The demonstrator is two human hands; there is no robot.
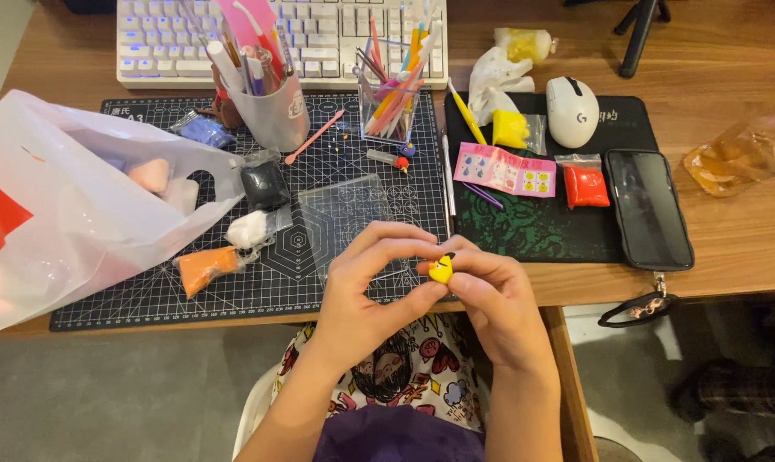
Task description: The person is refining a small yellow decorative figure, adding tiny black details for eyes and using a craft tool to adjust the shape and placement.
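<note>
Both hands meet just past the tabletop's near edge, the left hand and right hand pinching a small yellow clay figure between fingertips. Behind them a black gridded cutting mat holds a bagged orange clay lump.

Single head view, looking steeply down, close over desk edge.

Two bare forearms rise from the bottom centre of the frame, without sleeves, watch, rings or bracelets. The left hand and right hand are ungloved. Lower centre: a white cartoon-printed garment with red and black figures, above a plain purple fabric garment.
</note>
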